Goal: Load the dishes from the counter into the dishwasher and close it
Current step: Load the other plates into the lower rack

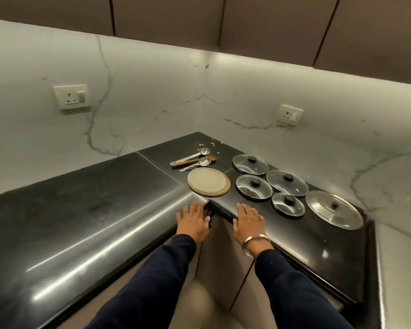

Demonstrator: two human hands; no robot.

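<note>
A stack of beige round plates (208, 181) lies on the black L-shaped counter (86, 210) near its inner corner. Behind the plates lie two steel spoons (195, 164) and a wooden utensil (192, 160). To the right sit several glass lids with black knobs (250, 164) and one large steel lid (334, 209). My left hand (193, 220) lies flat with straight fingers on the counter's front edge. My right hand (248, 219), with a steel bangle at the wrist, lies flat on the edge just right of it. Neither hand holds anything. No dishwasher is in view.
Marble-look walls meet at the corner behind the counter, with a socket (72, 97) on the left wall and another (290, 114) on the right. Small crumbs (212, 143) lie at the back corner. Dark cabinets hang above; beige cabinet fronts (223, 257) stand below.
</note>
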